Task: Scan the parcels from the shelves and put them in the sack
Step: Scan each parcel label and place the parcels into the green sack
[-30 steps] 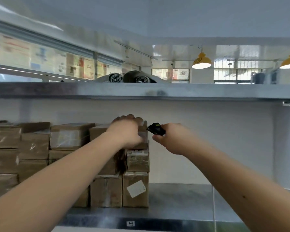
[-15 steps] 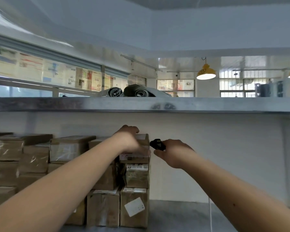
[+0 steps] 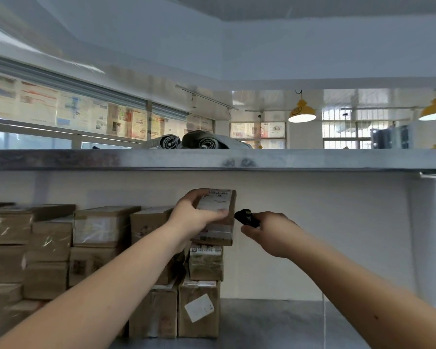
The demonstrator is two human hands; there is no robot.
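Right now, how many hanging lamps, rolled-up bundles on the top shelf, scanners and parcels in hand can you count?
Hanging lamps: 2
Rolled-up bundles: 2
Scanners: 1
Parcels in hand: 1
Total: 6

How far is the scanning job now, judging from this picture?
Done: nothing can be confirmed; no sack is in view. In hand: the left hand holds a labelled parcel tilted above the stack, and the right hand holds a black scanner beside it. Left: scanning it, bagging it, then the many boxes on the shelf.
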